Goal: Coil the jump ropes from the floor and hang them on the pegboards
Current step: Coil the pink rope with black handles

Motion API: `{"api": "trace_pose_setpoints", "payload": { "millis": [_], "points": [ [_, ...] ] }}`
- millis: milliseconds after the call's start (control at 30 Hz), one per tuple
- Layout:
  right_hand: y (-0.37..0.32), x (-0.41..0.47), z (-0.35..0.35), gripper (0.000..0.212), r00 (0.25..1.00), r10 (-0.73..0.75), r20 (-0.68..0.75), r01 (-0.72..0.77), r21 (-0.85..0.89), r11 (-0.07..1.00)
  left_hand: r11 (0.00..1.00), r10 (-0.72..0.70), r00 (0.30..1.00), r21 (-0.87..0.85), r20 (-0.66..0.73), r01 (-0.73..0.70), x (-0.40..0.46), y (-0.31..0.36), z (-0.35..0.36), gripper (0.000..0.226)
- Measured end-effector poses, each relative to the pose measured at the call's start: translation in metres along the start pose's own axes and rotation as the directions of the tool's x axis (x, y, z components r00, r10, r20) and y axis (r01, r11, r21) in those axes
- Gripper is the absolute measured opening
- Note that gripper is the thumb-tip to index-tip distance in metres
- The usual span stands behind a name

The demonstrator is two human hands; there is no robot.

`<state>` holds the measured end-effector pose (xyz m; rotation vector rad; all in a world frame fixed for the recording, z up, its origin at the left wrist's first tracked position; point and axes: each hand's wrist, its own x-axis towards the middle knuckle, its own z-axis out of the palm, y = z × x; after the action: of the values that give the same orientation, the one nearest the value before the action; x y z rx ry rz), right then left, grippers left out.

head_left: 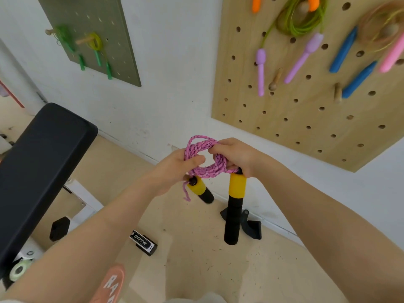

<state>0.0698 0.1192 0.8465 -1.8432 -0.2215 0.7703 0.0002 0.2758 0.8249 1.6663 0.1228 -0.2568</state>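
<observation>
Both hands meet at mid-frame over the floor, each grasping the same pink rope. The left hand curls its fingers and thumb round the left side of the coil. The right hand closes over the right side, fingers wrapped through the loops. The rope is braided, pink with dark flecks, gathered into a small coil of several turns between the two hands, held in the air and clear of the floor.

Two handles hang from the coil. The left handle tilts down and to the right below the left hand; a short frayed rope end dangles beside it. The right handle hangs nearly upright below the right hand. Each is yellow at the top and black below.

Ahead and to the right, a wooden pegboard is fixed to the white wall. It already carries coiled ropes on pegs: a green cord with lilac handles, and blue handles further right. Some pegs stand bare. To the upper left a green pegboard holds green ropes.

A black bench stands at the left. A black bracket rests on the floor at the wall's foot, behind the right handle.
</observation>
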Motion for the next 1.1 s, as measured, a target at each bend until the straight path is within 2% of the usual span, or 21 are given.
{"api": "trace_pose_setpoints", "payload": {
  "millis": [67, 133, 200, 233, 300, 367, 433, 500, 600, 700, 767, 833, 900, 933, 1000, 1033, 1100],
  "points": [
    [0.003, 0.001, 0.0, 0.029, 1.0, 0.004, 0.031, -0.004, -0.017, 1.0, 0.998, 0.017, 0.999, 0.057, -0.03, -0.015, -0.001, -0.004, 0.001, 0.016],
    [0.006, 0.005, 0.001, 0.028, 0.999, -0.024, 0.048, 0.024, -0.013, 1.0, 0.994, 0.038, 0.986, 0.108, -0.164, -0.021, 0.005, -0.01, 0.004, 0.02],
    [0.006, 0.007, -0.003, 0.014, 0.998, -0.033, 0.052, 0.035, -0.028, 0.999, 0.989, 0.03, 0.967, 0.151, -0.254, 0.009, 0.013, -0.018, 0.006, 0.02],
    [0.005, 0.007, -0.007, 0.006, 0.999, -0.013, 0.043, 0.015, -0.035, 0.999, 0.984, 0.027, 0.96, 0.179, -0.277, 0.024, 0.017, -0.022, 0.006, 0.02],
    [0.002, 0.006, -0.018, 0.01, 0.998, 0.058, -0.034, -0.059, -0.021, 0.998, 0.936, 0.036, 0.955, 0.345, -0.293, 0.071, 0.023, -0.031, 0.0, 0.025],
    [-0.006, 0.006, -0.025, 0.008, 0.985, 0.11, -0.131, -0.098, 0.089, 0.991, 0.776, 0.039, 0.959, 0.614, -0.28, 0.148, 0.025, -0.039, -0.007, 0.034],
    [-0.018, 0.006, -0.025, 0.013, 0.97, 0.136, -0.201, -0.077, 0.276, 0.958, 0.642, 0.014, 0.967, 0.744, -0.254, 0.186, 0.025, -0.043, -0.011, 0.038],
    [-0.029, 0.01, -0.021, 0.018, 0.939, 0.17, -0.298, -0.028, 0.428, 0.903, 0.615, -0.016, 0.977, 0.768, -0.214, 0.178, 0.023, -0.041, -0.009, 0.038],
    [-0.037, 0.016, -0.014, 0.022, 0.848, 0.282, -0.448, 0.076, 0.63, 0.773, 0.638, -0.053, 0.994, 0.763, -0.097, 0.108, 0.019, -0.033, 0.004, 0.037],
    [-0.041, 0.016, -0.008, 0.022, 0.806, 0.332, -0.49, 0.139, 0.701, 0.699, 0.619, -0.063, 0.998, 0.783, -0.031, 0.063, 0.021, -0.035, 0.009, 0.042],
    [-0.042, 0.017, -0.005, 0.019, 0.805, 0.343, -0.485, 0.163, 0.736, 0.657, 0.657, -0.089, 0.994, 0.746, -0.06, 0.104, 0.021, -0.039, 0.008, 0.041],
    [-0.041, 0.02, -0.001, 0.015, 0.833, 0.316, -0.454, 0.175, 0.758, 0.628, 0.755, -0.131, 0.987, 0.636, -0.091, 0.158, 0.018, -0.038, 0.01, 0.04],
    [-0.033, 0.022, 0.007, 0.007, 0.898, 0.202, -0.391, 0.158, 0.715, 0.681, 0.868, -0.181, 0.976, 0.448, -0.119, 0.215, 0.016, -0.038, 0.014, 0.041],
    [-0.026, 0.023, 0.012, 0.012, 0.926, 0.134, -0.354, 0.149, 0.667, 0.73, 0.91, -0.225, 0.966, 0.326, -0.126, 0.255, 0.016, -0.037, 0.016, 0.043],
    [-0.006, 0.024, 0.023, 0.043, 0.96, 0.035, -0.279, 0.13, 0.549, 0.826, 0.95, -0.294, 0.951, 0.077, -0.093, 0.301, 0.016, -0.034, 0.019, 0.047],
    [0.003, 0.023, 0.029, 0.059, 0.968, 0.017, -0.251, 0.106, 0.469, 0.877, 0.958, -0.285, 0.954, -0.002, -0.089, 0.286, 0.018, -0.035, 0.019, 0.047],
    [0.014, 0.019, 0.036, 0.08, 0.977, 0.027, -0.21, 0.034, 0.28, 0.959, 0.966, -0.259, 0.958, -0.037, -0.121, 0.257, 0.018, -0.031, 0.02, 0.042]
  ]
}}
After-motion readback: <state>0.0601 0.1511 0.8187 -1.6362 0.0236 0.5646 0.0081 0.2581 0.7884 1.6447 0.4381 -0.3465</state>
